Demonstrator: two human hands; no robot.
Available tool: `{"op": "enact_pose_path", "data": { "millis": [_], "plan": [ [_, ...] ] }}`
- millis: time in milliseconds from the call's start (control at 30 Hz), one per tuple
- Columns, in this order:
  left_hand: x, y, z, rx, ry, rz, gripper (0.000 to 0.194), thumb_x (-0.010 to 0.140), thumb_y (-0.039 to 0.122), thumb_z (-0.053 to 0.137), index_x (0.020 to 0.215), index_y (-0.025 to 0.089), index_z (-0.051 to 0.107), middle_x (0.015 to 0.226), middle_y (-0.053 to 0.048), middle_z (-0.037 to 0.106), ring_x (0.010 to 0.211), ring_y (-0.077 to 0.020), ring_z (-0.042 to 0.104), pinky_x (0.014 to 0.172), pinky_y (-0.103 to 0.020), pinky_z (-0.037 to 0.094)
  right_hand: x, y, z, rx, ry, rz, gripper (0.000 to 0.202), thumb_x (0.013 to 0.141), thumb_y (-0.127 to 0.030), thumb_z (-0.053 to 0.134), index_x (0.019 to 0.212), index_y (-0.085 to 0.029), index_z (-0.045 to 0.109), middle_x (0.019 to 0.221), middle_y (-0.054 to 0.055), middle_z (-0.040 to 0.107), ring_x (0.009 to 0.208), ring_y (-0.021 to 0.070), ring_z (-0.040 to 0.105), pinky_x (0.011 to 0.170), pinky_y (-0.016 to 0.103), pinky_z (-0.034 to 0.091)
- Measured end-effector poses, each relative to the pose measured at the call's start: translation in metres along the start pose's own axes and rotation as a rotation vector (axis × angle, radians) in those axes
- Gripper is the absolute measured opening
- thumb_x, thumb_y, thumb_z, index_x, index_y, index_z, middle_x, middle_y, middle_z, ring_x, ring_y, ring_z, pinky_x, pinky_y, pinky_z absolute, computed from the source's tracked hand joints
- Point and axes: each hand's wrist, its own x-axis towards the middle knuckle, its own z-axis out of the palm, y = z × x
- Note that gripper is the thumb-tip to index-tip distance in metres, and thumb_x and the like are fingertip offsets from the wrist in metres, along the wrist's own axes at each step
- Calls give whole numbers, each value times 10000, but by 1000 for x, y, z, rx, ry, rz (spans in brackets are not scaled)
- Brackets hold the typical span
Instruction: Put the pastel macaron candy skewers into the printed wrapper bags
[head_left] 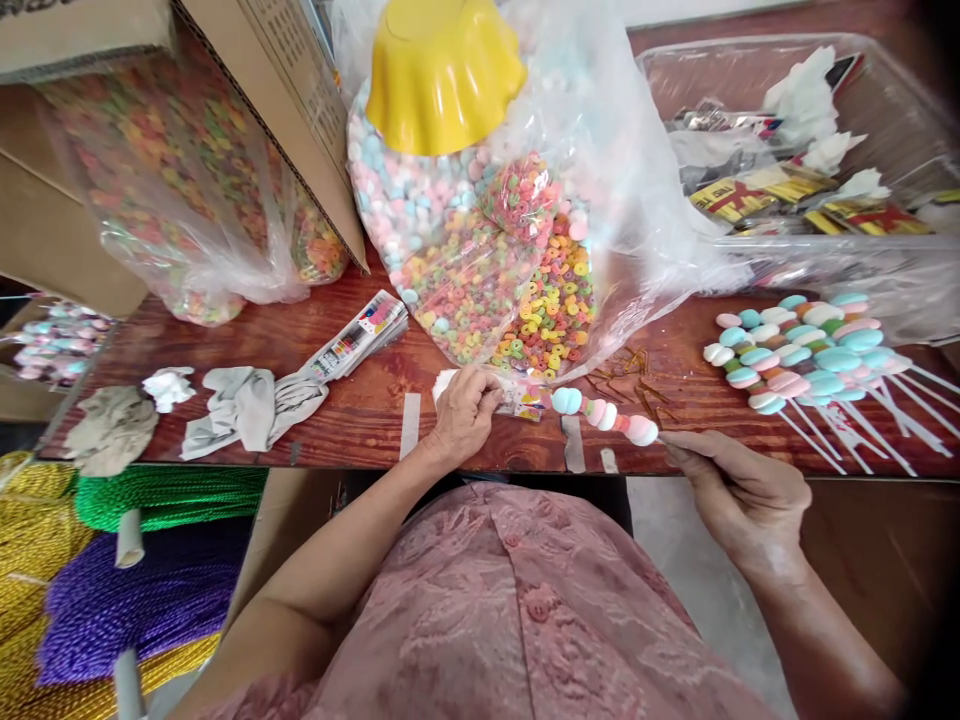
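Note:
My right hand [742, 495] pinches the end of a candy skewer [604, 415], threaded with blue, white and pink marshmallows and small gummy pieces. The skewer points left, its tip close to a small printed plastic bag [519, 400] lying on the table. My left hand [466, 412] is closed over that bag's left end, fingers curled; the bag's far side is hidden beneath them. Beyond both hands, a large clear bag [645, 250] holds marshmallows and gummy rings [551, 310]. On the right lies a pile of finished-looking candy skewers [806, 350] with white sticks.
A yellow fluted bowl [446, 75] sits upside down on the large bag. Left stand a cardboard box [277, 110] with bagged gummy rings, a stack of printed bags [364, 335] and grey gloves [251, 410]. A clear plastic tub [757, 240] is back right. Twist ties [637, 385] lie loose.

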Motion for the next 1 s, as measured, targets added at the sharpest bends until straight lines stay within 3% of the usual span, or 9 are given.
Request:
{"op": "enact_pose_path", "data": {
  "millis": [233, 567, 833, 1000],
  "plan": [
    [-2, 0, 4, 68, -30, 81, 131, 929, 193, 495, 799, 207, 509, 846, -40, 576, 855, -197, 520, 798, -335, 421, 5, 4, -4, -192, -117, -187, 299, 865, -77, 615, 1093, -243, 712, 847, -10, 727, 699, 117, 692, 610, 213, 526],
    [-3, 2, 3, 103, -73, 87, 135, 939, 206, 479, 810, 213, 519, 871, -42, 590, 887, -197, 529, 831, -339, 426, -5, 8, -2, -215, -93, -131, 234, 889, -136, 611, 1064, -250, 715, 865, -2, 740, 719, 128, 696, 646, 236, 542],
    [-3, 3, 5, 123, -55, 91, 140, 933, 197, 497, 795, 206, 518, 856, -34, 590, 864, -192, 515, 794, -328, 405, -19, 7, -4, -541, -87, -520, 465, 794, -29, 612, 1209, -231, 669, 852, 12, 750, 676, 129, 656, 615, 267, 454],
    [-1, 6, 6, 143, -59, 77, 136, 923, 191, 505, 788, 205, 515, 860, -37, 592, 858, -194, 514, 776, -330, 399, -26, 2, -7, -556, -57, -589, 408, 792, -70, 648, 1169, -217, 688, 893, 32, 765, 655, 128, 632, 613, 282, 436]
  ]
}}
